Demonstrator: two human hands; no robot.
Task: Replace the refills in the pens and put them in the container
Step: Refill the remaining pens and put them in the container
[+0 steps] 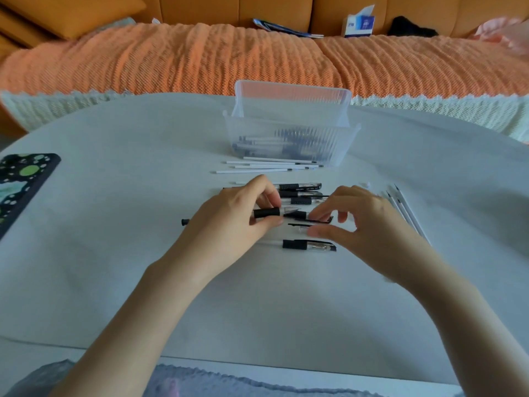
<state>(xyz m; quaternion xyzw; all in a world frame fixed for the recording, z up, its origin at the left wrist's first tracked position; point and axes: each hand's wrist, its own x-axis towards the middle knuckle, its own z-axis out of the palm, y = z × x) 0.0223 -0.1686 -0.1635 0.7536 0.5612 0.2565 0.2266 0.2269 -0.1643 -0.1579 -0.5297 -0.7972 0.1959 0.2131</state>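
1 pen (267, 212), black grip pinched in my left hand (229, 224). My right hand (366, 224) pinches its cap (300, 215), just beside the tip: I line both up straight before pushing. Container (292, 88): beyond both hands.

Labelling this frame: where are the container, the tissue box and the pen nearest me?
container (289, 130): head view, ribbed front wall.
tissue box (359, 25): head view, front face.
nearest pen (294, 244): head view, black grip.
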